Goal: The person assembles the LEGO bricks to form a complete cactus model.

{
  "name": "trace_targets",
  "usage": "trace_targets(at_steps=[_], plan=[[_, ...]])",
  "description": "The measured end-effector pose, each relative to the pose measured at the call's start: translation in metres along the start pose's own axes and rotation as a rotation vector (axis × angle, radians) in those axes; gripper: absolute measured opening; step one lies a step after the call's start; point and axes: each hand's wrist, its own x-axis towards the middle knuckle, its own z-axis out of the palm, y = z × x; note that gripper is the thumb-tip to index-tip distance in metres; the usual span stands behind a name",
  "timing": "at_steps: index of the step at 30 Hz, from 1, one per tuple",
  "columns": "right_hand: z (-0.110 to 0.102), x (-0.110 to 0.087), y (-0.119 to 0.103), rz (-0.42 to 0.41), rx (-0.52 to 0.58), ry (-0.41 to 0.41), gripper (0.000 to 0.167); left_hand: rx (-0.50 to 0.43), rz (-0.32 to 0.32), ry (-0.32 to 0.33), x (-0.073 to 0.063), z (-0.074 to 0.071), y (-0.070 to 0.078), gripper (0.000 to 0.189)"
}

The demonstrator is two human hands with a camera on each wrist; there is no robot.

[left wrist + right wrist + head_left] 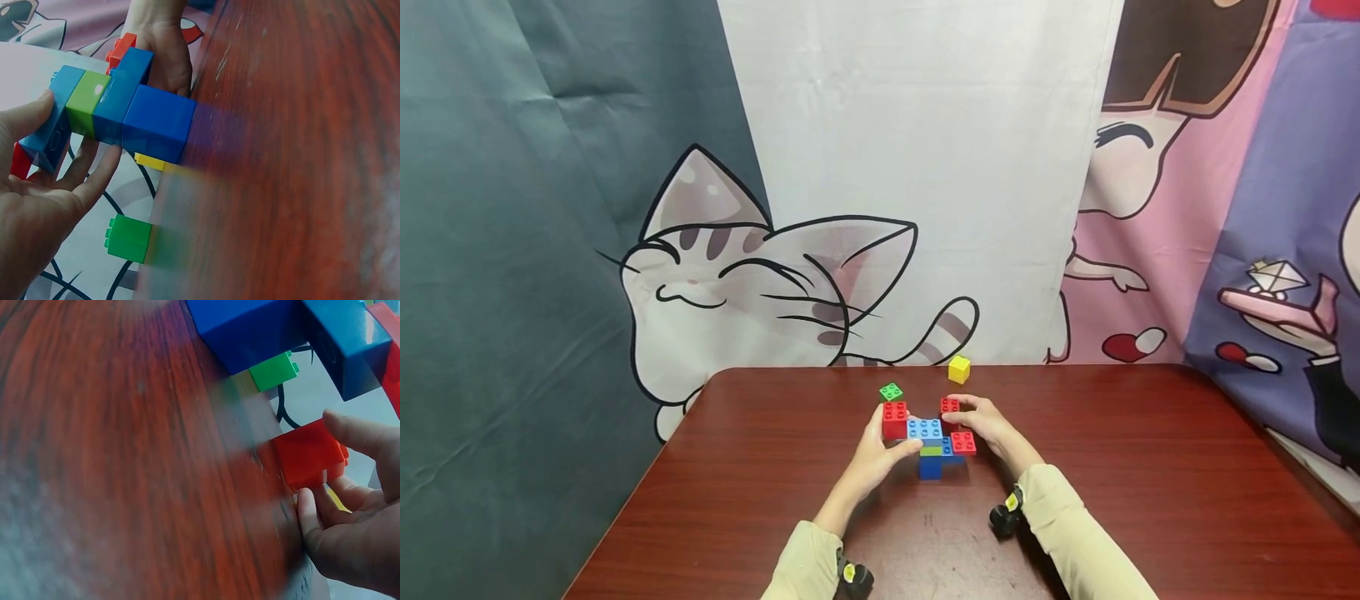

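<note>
My left hand [874, 454] grips a joined stack of building bricks by its light blue brick [924, 429], thumb on the near side and fingers behind. A red brick [894, 421] sits at the stack's left end. Below come a lime green brick [89, 103], a blue brick [122, 97] reaching right, and a dark blue block [159, 122] at the bottom. Another red brick [963, 442] tops the right-hand end. Beside the stack, my right hand [988, 423] pinches a separate red brick [309, 453] between thumb and fingers, low over the table.
A green brick [891, 392] stands behind the stack on the brown table [737, 500]. Farther back, a yellow brick [958, 369] is by the table's far edge. A printed cloth [925, 125] hangs behind the table.
</note>
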Motion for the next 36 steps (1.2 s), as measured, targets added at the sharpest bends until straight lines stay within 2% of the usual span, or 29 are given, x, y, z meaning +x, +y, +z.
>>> trace_targets(at_steps=[8, 12, 25, 32, 36], plan=[[-0.001, -0.001, 0.003, -0.013, -0.006, 0.012, 0.052, -0.001, -0.006, 0.001, 0.000, 0.000, -0.001, 0.059], [-0.003, -0.004, 0.003, -0.016, 0.031, -0.013, 0.051, 0.003, -0.012, -0.003, -0.001, 0.000, 0.000, 0.059], [-0.035, -0.023, -0.009, -0.040, 0.239, -0.216, 0.060, -0.031, 0.019, 0.005, 0.000, 0.002, 0.001, 0.055], [-0.048, -0.037, -0.013, -0.071, 0.262, -0.261, 0.058, -0.035, 0.014, 0.012, -0.001, 0.001, 0.003, 0.052], [-0.056, -0.045, -0.014, -0.094, 0.278, -0.302, 0.049, -0.019, 0.010, 0.010, -0.001, 0.001, 0.003, 0.053]])
